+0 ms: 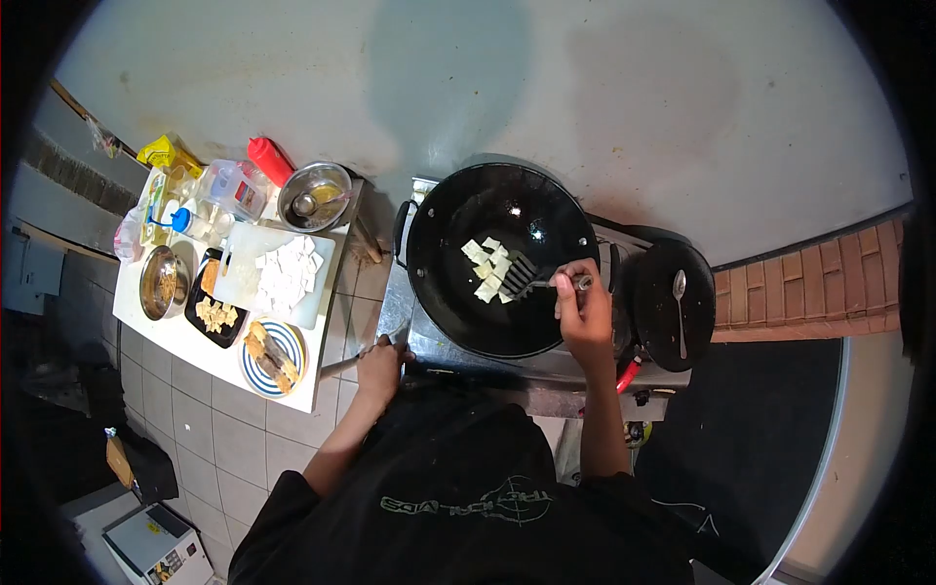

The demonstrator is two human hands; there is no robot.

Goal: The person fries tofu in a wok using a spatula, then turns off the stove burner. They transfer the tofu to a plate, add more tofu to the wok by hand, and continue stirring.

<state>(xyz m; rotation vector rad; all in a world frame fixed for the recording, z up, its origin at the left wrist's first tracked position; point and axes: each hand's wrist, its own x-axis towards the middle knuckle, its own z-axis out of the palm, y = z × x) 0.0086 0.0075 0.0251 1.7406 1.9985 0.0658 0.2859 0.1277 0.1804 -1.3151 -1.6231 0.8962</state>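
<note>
In a large black wok [458,322], several pale square pieces [483,255] lie in a cluster. My right hand [583,304] is closed around the handle of a slotted spatula [523,277], whose head touches the right side of the pieces. My left hand [381,369] is closed on the handle of a knife-like tool [341,366] at the stove's front left edge, below the wok; its far end reaches toward the white table.
On the white table [210,353] at left are a cutting board [310,310] with white pieces, a steel bowl [336,181], a striped plate [255,378] and a red bottle [269,161]. Right of the wok, a spoon [680,302] lies on a black round pan [653,283].
</note>
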